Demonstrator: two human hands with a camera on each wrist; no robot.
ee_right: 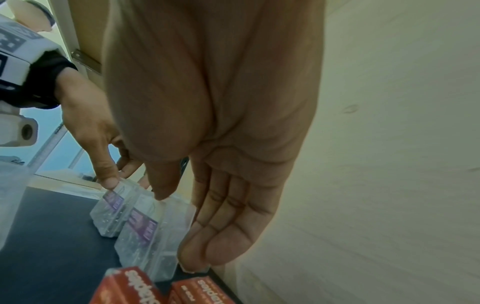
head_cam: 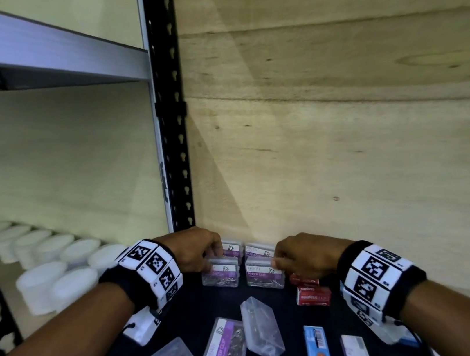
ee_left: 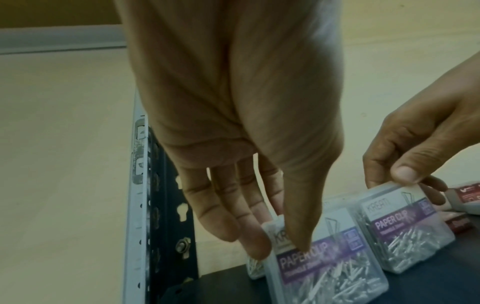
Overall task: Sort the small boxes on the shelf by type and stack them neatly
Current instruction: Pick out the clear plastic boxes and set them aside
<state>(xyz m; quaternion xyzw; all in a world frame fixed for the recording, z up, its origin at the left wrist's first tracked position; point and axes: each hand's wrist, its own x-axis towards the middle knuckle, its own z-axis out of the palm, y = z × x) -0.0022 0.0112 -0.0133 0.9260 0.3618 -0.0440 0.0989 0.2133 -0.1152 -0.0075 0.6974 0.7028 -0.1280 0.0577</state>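
The left hand [head_cam: 196,252] pinches a clear plastic box [head_cam: 221,276] labelled "KREATI PAPER CLIP". The right hand [head_cam: 303,256] pinches its twin [head_cam: 265,275]. Red "Staples" cartons [head_cam: 312,295] sit beside the right grip.

The paper clip boxes [head_cam: 220,276] are clear glossy plastic with purple paper labels, the staple boxes [head_cam: 313,296] red printed card, the shelf surface [head_cam: 217,311] matt black, the side panel [head_cam: 341,119] unfinished grained wood.

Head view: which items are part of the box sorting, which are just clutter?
Job:
paper clip boxes
staples boxes
blue boxes
left hand
right hand

Just lying about:
white tubs
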